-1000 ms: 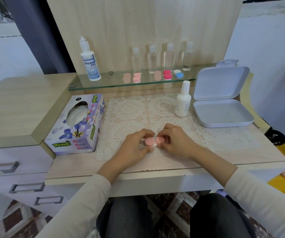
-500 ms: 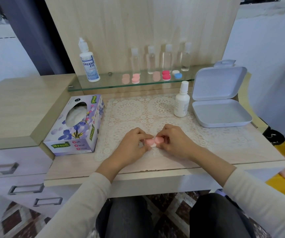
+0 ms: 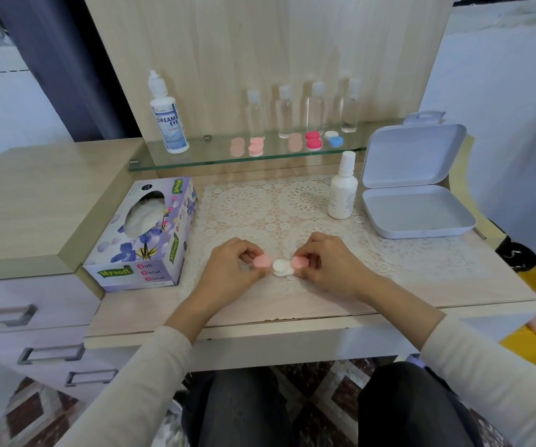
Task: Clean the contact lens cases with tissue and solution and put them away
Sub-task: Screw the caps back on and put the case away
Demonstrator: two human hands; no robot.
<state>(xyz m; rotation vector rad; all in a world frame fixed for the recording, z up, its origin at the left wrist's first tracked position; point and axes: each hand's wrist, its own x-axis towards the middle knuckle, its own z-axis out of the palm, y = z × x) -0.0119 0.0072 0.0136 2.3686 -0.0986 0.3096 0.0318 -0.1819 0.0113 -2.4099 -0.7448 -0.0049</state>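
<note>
Head view: two hands, one lens case

Pinching a pink cap (image 3: 262,262) in the left hand (image 3: 231,273), just left of the white lens case (image 3: 280,268), left well bare. Gripping a second pink cap (image 3: 299,262) in the right hand (image 3: 334,269) at the case's right end. Lying on the lace mat (image 3: 260,208). Farther out: tissue box (image 3: 144,246) left, white bottle (image 3: 342,195) and open grey box (image 3: 418,214) right, spare cases (image 3: 312,141) on the glass shelf (image 3: 215,156).

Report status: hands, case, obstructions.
Left hand pinches one pink cap, off its well. Right hand pinches the other pink cap on the white case. No obstruction seen.
</note>
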